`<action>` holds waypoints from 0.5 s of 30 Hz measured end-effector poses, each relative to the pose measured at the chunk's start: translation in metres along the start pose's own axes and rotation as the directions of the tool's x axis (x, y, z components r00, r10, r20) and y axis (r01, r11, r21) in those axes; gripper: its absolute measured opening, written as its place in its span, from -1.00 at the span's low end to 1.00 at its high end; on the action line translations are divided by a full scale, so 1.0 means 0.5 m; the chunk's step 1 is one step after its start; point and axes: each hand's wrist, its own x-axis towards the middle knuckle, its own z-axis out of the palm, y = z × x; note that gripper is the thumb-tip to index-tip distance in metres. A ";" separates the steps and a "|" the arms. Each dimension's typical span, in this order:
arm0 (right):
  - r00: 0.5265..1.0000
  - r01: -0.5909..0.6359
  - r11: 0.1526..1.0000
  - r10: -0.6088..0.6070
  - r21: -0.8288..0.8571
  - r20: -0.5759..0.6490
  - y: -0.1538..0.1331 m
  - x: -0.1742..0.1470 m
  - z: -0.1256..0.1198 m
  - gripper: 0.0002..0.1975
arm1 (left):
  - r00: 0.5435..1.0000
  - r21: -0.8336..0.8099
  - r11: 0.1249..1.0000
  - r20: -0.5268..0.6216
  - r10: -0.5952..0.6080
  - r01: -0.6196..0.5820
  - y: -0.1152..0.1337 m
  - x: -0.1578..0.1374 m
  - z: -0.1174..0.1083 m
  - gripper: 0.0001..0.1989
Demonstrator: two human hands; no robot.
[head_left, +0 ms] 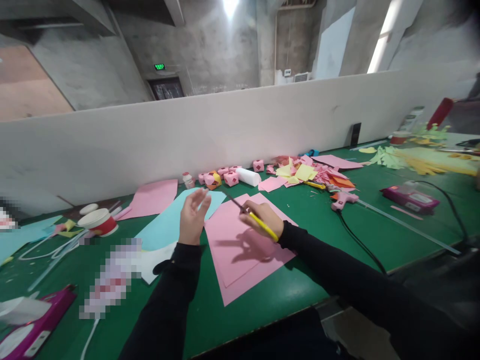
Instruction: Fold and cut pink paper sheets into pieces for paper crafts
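Note:
My right hand (pixel 262 219) is closed around yellow-handled scissors (pixel 264 227), whose dark blades point up and to the left. It hovers over pink paper sheets (pixel 240 285), which lie overlapped on the table in front of me and catch the shadow of the hand. To the left, my left hand (pixel 193 217) is raised with its fingers loosely bent and apart; I see nothing held in it. Beneath and behind that hand lies a light blue sheet (pixel 163 227), with a white piece of paper (pixel 150 262) by my left sleeve.
Pink paper cubes (pixel 231 178) and a white roll (pixel 248 176) line the partition (pixel 225 135). Paper scraps (pixel 303 172) are heaped at the back right, near a pink glue gun (pixel 343 199) with a cord. A paper cup (pixel 99 222) stands left.

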 end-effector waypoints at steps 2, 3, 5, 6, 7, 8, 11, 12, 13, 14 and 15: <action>0.987 0.161 0.958 -0.159 -0.236 0.027 0.002 -0.004 0.004 -0.49 | 0.984 -0.119 0.989 0.162 -0.072 0.092 0.019 -0.011 0.012 -0.50; 0.979 0.204 0.930 -0.202 -0.305 0.037 0.003 -0.005 0.006 -0.52 | 0.976 -0.157 0.979 0.194 -0.099 0.131 0.025 -0.014 0.015 -0.45; 0.974 0.217 0.899 -0.226 -0.379 0.020 0.007 -0.006 0.009 -0.56 | 0.969 -0.207 0.962 0.207 -0.136 0.179 0.030 -0.015 0.016 -0.36; 0.974 0.213 0.892 -0.228 -0.399 0.011 0.008 -0.006 0.011 -0.57 | 0.968 -0.227 0.954 0.198 -0.152 0.196 0.030 -0.014 0.014 -0.33; 0.973 0.210 0.886 -0.229 -0.414 0.003 0.010 -0.005 0.011 -0.58 | 0.968 -0.242 0.947 0.187 -0.166 0.209 0.029 -0.011 0.010 -0.31; 0.973 0.207 0.880 -0.231 -0.427 -0.005 0.011 -0.004 0.011 -0.59 | 0.968 -0.255 0.942 0.178 -0.178 0.220 0.028 -0.009 0.007 -0.30; 0.969 0.197 0.858 -0.243 -0.475 -0.036 0.016 -0.002 0.009 -0.62 | 0.965 -0.295 0.924 0.170 -0.199 0.242 0.026 -0.004 0.000 -0.33; 0.968 0.193 0.849 -0.247 -0.492 -0.046 0.018 -0.001 0.008 -0.62 | 0.964 -0.306 0.920 0.179 -0.197 0.245 0.026 -0.004 0.000 -0.35; 0.967 0.190 0.841 -0.248 -0.507 -0.050 0.020 -0.001 0.008 -0.62 | 0.963 -0.310 0.919 0.192 -0.191 0.244 0.027 -0.005 0.000 -0.37; 0.967 0.187 0.835 -0.248 -0.517 -0.051 0.022 0.000 0.008 -0.63 | 0.961 -0.305 0.921 0.205 -0.184 0.241 0.028 -0.007 0.002 -0.39; 0.968 0.185 0.832 -0.246 -0.523 -0.049 0.024 0.000 0.008 -0.63 | 0.960 -0.292 0.926 0.215 -0.179 0.238 0.029 -0.009 0.004 -0.41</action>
